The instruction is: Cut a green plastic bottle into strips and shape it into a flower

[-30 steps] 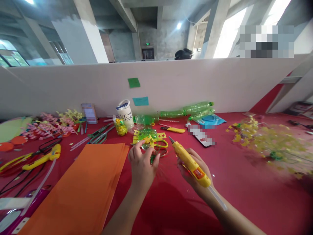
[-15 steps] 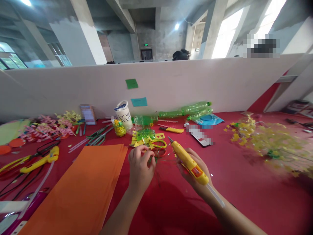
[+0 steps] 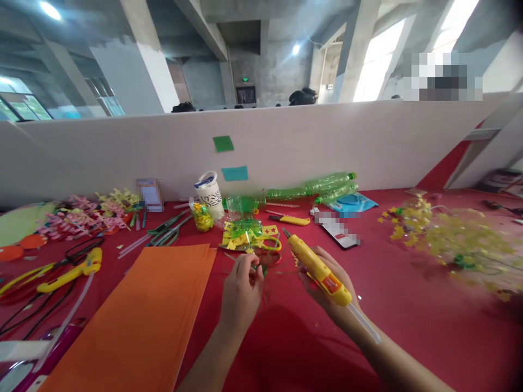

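My right hand [image 3: 337, 267] is wrapped round a yellow hot glue gun [image 3: 314, 264], its nozzle pointing up and left. A clear glue stick [image 3: 365, 324] sticks out of its back end. Left of it, my left hand [image 3: 243, 288] is closed in a pinch on a small green piece [image 3: 262, 269] with thin, clear strands, mostly hidden by the fingers. The nozzle is apart from that piece. Just beyond the left fingertips lie scissors with yellow and red handles [image 3: 279, 243], yellow star-printed sheets [image 3: 270, 231] and a cut green plastic piece [image 3: 245, 227].
Orange sheets [image 3: 134, 310] lie at left, beside another yellow glue gun [image 3: 71, 275] with a black cord. A white cup [image 3: 210, 198], a yellow cutter knife [image 3: 292, 220], green bottles [image 3: 330, 182] and a phone [image 3: 337, 231] stand or lie farther back. Yellow star sprays [image 3: 461, 234] spread at right.
My left hand has shifted slightly right and its fingers have curled more. The glue gun stays in my right hand in nearly the same pose. The view has tilted a little.
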Demonstrator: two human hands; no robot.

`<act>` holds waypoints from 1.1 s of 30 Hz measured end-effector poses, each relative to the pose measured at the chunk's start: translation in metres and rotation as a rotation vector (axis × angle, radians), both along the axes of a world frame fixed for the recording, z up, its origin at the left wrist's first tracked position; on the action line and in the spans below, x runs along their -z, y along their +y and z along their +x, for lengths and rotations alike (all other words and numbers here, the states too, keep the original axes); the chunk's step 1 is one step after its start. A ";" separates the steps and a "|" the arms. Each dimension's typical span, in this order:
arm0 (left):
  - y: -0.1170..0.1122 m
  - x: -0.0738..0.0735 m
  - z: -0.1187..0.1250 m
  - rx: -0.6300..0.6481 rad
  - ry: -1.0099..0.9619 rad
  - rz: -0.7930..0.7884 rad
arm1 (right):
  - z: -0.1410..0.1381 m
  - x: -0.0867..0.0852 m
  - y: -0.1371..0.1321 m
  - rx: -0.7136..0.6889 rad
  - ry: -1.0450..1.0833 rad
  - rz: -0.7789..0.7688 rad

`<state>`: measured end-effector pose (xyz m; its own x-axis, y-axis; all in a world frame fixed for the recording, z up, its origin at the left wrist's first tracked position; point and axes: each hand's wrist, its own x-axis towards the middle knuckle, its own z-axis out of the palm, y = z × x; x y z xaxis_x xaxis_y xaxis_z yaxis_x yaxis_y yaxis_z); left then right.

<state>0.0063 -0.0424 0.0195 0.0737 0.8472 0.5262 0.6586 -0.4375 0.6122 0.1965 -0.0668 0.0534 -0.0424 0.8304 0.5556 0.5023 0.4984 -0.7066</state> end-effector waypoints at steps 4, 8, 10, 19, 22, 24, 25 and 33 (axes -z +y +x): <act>-0.002 0.000 0.003 -0.028 -0.127 -0.128 | -0.001 -0.002 0.003 0.008 -0.009 0.000; -0.002 -0.003 0.004 -0.024 -0.231 -0.256 | -0.005 -0.009 0.005 0.000 0.014 -0.015; -0.001 -0.004 0.002 -0.009 -0.277 -0.314 | -0.007 -0.013 0.005 -0.005 0.025 -0.004; 0.004 -0.005 0.001 -0.007 -0.252 -0.389 | -0.012 0.002 0.007 -0.029 0.035 -0.028; 0.004 -0.002 0.004 -0.022 -0.245 -0.367 | -0.012 0.006 0.007 -0.026 0.026 -0.028; 0.004 0.001 0.005 -0.024 -0.283 -0.367 | -0.012 0.007 0.007 -0.017 0.018 -0.031; 0.004 0.002 0.006 -0.018 -0.310 -0.371 | -0.012 0.008 0.007 -0.015 0.015 -0.034; 0.001 0.003 0.012 0.091 -0.300 -0.217 | -0.018 0.013 0.006 -0.042 0.070 -0.072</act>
